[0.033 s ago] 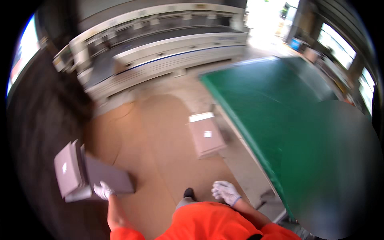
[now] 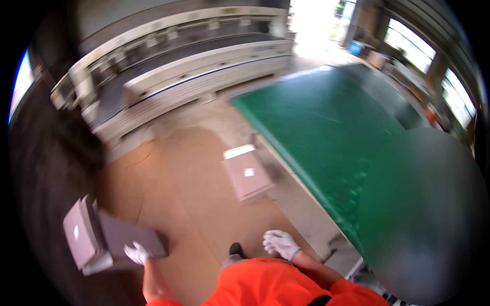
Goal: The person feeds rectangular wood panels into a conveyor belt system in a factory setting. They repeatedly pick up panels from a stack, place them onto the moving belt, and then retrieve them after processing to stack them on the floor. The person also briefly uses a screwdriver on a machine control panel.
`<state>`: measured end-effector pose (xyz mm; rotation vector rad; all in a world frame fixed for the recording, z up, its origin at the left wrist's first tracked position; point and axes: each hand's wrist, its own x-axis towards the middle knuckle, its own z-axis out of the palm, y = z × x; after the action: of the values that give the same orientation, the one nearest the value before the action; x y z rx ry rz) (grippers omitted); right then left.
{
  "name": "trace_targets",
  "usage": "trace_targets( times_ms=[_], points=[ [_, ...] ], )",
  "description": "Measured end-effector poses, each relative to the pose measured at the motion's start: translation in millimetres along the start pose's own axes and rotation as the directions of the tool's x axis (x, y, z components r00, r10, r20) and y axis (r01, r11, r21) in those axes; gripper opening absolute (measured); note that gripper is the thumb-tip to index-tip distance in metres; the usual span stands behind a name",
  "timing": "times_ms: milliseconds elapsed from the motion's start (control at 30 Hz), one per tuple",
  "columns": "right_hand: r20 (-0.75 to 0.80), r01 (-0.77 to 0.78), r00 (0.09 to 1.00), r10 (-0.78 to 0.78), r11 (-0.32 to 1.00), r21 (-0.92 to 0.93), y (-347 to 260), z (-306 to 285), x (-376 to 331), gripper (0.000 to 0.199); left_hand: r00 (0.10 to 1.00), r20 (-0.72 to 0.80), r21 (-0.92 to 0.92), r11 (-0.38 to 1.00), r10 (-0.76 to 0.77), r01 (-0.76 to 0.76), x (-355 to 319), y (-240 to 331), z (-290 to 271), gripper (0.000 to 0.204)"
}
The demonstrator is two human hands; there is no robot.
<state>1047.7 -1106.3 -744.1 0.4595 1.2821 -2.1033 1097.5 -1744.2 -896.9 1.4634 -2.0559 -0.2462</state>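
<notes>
Head view: left hand (image 2: 137,253) spread beside mauve box-like stack (image 2: 130,232)

The stack stands at the brown floor sheet's (image 2: 186,176) left edge, its inside hidden. Whether the left hand touches it is unclear. The right hand (image 2: 280,244) curls loosely; I cannot tell if it holds anything. A flat mauve package (image 2: 245,181) lies near the sheet's right edge, beside the green-topped table (image 2: 316,122).

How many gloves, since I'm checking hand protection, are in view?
2: one on the left hand, by the left stack; one on the right hand, near the shirt. More may be hidden in dark or blurred areas.
</notes>
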Motion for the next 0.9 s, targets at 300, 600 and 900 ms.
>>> trace_targets(
  times_ms=[300, 600, 900],
  points=[
    [-0.517, 0.34, 0.787, -0.337, 0.936, -0.094, -13, -155, -141, 0.028, 0.057, 0.377, -0.841, 0.367, 0.924, -0.397, -463, 332, -38, 0.067],
    [-0.732, -0.114, -0.302, -0.611, 0.785, -0.609, 66, -310, -352, 0.043, -0.236, -0.223, -0.805, -0.315, 0.946, -0.503, -636, 456, -118, 0.067],
    [-0.669, -0.221, -0.534, -0.517, 0.849, -0.48, 82, -362, -368, 0.062, -0.416, -0.055, -0.787, -0.296, 0.908, -0.541, -704, 521, -174, 0.06]
  ],
)
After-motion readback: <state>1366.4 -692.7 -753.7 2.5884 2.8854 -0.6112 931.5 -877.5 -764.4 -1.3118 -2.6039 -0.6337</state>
